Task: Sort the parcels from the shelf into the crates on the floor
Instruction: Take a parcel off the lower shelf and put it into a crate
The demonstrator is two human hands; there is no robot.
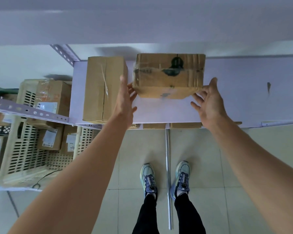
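Two cardboard parcels rest on the white shelf. One is a taped box with a dark printed mark, near the shelf's middle. The other is a long plain box to its left. My left hand is at the marked box's left front corner, fingers spread and touching it. My right hand is at its right front corner, fingertips against the box's edge. Both hands are open around the box. A cream slatted crate on the floor at left holds several labelled parcels.
A perforated metal shelf post crosses in front of the crate. A dark green crate with a parcel sits at the far left. A metal rod lies on the tiled floor between my shoes. More cardboard shows under the shelf's front edge.
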